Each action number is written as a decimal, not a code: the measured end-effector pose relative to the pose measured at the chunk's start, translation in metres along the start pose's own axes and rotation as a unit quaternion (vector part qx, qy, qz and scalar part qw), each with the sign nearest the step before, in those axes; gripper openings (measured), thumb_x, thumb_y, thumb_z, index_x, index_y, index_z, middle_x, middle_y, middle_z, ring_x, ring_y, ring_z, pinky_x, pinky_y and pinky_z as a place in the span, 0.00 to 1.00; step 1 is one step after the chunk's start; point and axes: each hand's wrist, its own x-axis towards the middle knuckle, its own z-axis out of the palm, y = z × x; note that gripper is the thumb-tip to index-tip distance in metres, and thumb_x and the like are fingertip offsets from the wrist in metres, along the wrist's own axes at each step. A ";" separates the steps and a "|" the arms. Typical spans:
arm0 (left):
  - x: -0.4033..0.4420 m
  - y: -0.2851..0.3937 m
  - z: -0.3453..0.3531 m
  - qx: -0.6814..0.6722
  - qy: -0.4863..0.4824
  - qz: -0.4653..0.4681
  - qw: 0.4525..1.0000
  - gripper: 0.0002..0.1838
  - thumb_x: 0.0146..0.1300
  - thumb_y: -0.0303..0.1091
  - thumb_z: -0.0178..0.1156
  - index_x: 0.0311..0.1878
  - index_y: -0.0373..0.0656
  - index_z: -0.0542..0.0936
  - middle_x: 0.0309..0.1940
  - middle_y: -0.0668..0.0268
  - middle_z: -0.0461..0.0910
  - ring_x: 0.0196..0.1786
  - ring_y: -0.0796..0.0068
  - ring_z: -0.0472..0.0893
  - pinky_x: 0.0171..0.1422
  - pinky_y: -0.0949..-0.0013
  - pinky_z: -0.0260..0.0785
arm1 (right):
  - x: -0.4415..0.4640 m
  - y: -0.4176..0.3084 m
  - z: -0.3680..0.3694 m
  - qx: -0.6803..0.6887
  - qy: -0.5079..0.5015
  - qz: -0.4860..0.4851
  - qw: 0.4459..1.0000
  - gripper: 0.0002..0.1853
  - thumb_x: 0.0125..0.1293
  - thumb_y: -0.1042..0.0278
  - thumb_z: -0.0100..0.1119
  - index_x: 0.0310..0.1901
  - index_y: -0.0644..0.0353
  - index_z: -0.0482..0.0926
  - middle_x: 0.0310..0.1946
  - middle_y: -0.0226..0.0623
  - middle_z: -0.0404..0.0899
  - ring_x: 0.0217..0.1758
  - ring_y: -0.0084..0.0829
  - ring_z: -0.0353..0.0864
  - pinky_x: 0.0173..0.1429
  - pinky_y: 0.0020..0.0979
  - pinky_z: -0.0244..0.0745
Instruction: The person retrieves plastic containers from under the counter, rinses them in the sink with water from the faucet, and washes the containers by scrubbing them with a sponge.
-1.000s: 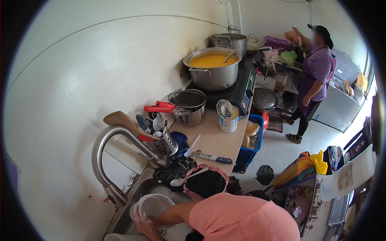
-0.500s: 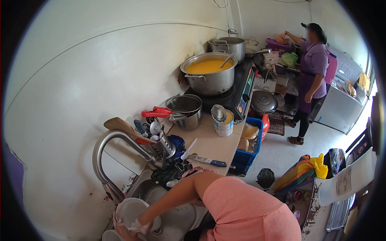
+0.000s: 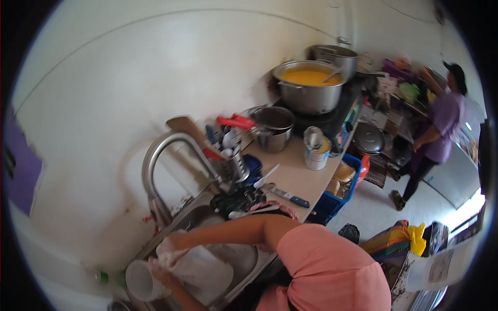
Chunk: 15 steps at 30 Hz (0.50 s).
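Note:
Over the sink (image 3: 246, 269), my left hand (image 3: 162, 274) grips the edge of a white plastic tub (image 3: 139, 281), which is tilted with its open side to the left. My right hand (image 3: 168, 249) is closed on a whitish, cloth-like thing (image 3: 165, 255), partly hidden by blur. Just below my right forearm is a larger white piece (image 3: 207, 274) with a rounded edge, blurred; I cannot tell if it is another tub. A curved steel faucet (image 3: 155, 150) rises behind my hands.
Beside the sink stand a steel utensil holder (image 3: 239, 168), a knife (image 3: 290, 197), a pot with red-handled tongs (image 3: 275, 136) and an opened can (image 3: 317, 155). A large pot of yellow liquid (image 3: 311, 96) sits on the stove. A co-worker in purple (image 3: 446, 124) stands at the far right.
The view has swung left and tilted. The white tub has moved left and turned, and the larger white piece now shows under my right forearm. The co-worker's raised arm is lower.

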 end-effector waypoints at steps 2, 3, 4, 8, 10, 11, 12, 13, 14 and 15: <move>0.004 -0.005 0.003 0.271 -0.020 0.161 0.949 0.24 0.70 0.47 0.41 0.56 0.35 0.70 0.50 0.53 0.76 0.51 0.55 0.77 0.54 0.59 0.69 | -0.015 0.018 0.032 -0.146 0.269 -0.123 0.944 0.15 0.54 0.54 0.57 0.38 0.54 0.77 0.37 0.37 0.76 0.45 0.39 0.74 0.51 0.41 0.65; 0.000 -0.019 0.013 0.253 0.005 0.174 0.952 0.20 0.68 0.40 0.45 0.56 0.37 0.71 0.47 0.55 0.79 0.45 0.57 0.80 0.48 0.60 0.71 | -0.017 0.016 0.038 -0.215 0.204 -0.036 0.954 0.17 0.55 0.53 0.56 0.43 0.52 0.77 0.42 0.33 0.74 0.50 0.38 0.68 0.55 0.42 0.60; 0.007 0.010 0.014 0.111 -0.054 -0.101 0.987 0.17 0.67 0.38 0.46 0.52 0.37 0.75 0.41 0.54 0.81 0.41 0.57 0.81 0.43 0.59 0.71 | -0.019 0.030 0.065 -0.154 0.405 -0.065 0.899 0.15 0.56 0.56 0.55 0.43 0.51 0.77 0.46 0.33 0.73 0.51 0.39 0.68 0.54 0.42 0.60; 0.027 0.076 0.015 0.077 0.013 -0.183 0.980 0.17 0.67 0.39 0.50 0.36 0.33 0.81 0.25 0.57 0.81 0.29 0.61 0.79 0.33 0.64 0.68 | -0.030 -0.045 0.060 -0.086 0.325 0.110 0.935 0.10 0.53 0.61 0.56 0.37 0.52 0.76 0.47 0.35 0.72 0.53 0.38 0.68 0.53 0.42 0.62; 0.034 0.100 0.008 -0.092 0.015 -0.357 0.929 0.19 0.66 0.41 0.53 0.33 0.32 0.81 0.21 0.64 0.77 0.25 0.70 0.74 0.31 0.67 0.66 | -0.031 -0.048 0.076 -0.079 0.371 0.065 0.923 0.10 0.53 0.62 0.56 0.36 0.55 0.76 0.45 0.37 0.73 0.51 0.38 0.70 0.52 0.40 0.63; 0.038 0.113 0.002 -0.180 0.016 -0.435 0.882 0.19 0.66 0.42 0.54 0.32 0.31 0.81 0.19 0.67 0.76 0.24 0.74 0.72 0.30 0.68 0.65 | -0.029 -0.039 0.077 0.024 0.396 0.093 0.913 0.11 0.52 0.62 0.56 0.36 0.57 0.76 0.43 0.38 0.73 0.49 0.39 0.70 0.51 0.39 0.64; 0.039 0.121 -0.002 -0.168 0.029 -0.398 0.902 0.20 0.66 0.43 0.54 0.31 0.31 0.81 0.18 0.68 0.74 0.24 0.77 0.70 0.30 0.69 0.63 | -0.024 -0.021 0.070 0.125 0.417 0.123 0.892 0.12 0.52 0.62 0.56 0.36 0.58 0.76 0.41 0.39 0.74 0.47 0.40 0.71 0.50 0.37 0.65; 0.040 0.127 -0.006 -0.155 0.039 -0.359 0.920 0.21 0.66 0.44 0.54 0.30 0.31 0.80 0.18 0.70 0.73 0.24 0.79 0.68 0.29 0.70 0.62 | -0.018 -0.005 0.066 0.225 0.432 0.153 0.860 0.13 0.52 0.62 0.56 0.36 0.60 0.75 0.39 0.41 0.74 0.45 0.41 0.72 0.50 0.36 0.65; 0.040 0.131 -0.008 -0.143 0.048 -0.318 0.936 0.22 0.66 0.44 0.55 0.29 0.30 0.80 0.18 0.72 0.71 0.23 0.81 0.65 0.28 0.70 0.61 | -0.013 0.006 0.067 0.273 0.413 0.200 0.846 0.13 0.52 0.62 0.55 0.35 0.61 0.75 0.37 0.42 0.74 0.44 0.42 0.73 0.50 0.35 0.65; 0.036 0.130 0.000 -0.186 0.084 -0.312 0.928 0.23 0.66 0.44 0.54 0.27 0.30 0.78 0.15 0.71 0.70 0.21 0.81 0.63 0.25 0.69 0.58 | -0.009 0.017 0.066 0.318 0.391 0.245 0.828 0.13 0.52 0.63 0.54 0.35 0.62 0.75 0.35 0.44 0.74 0.42 0.44 0.73 0.50 0.35 0.66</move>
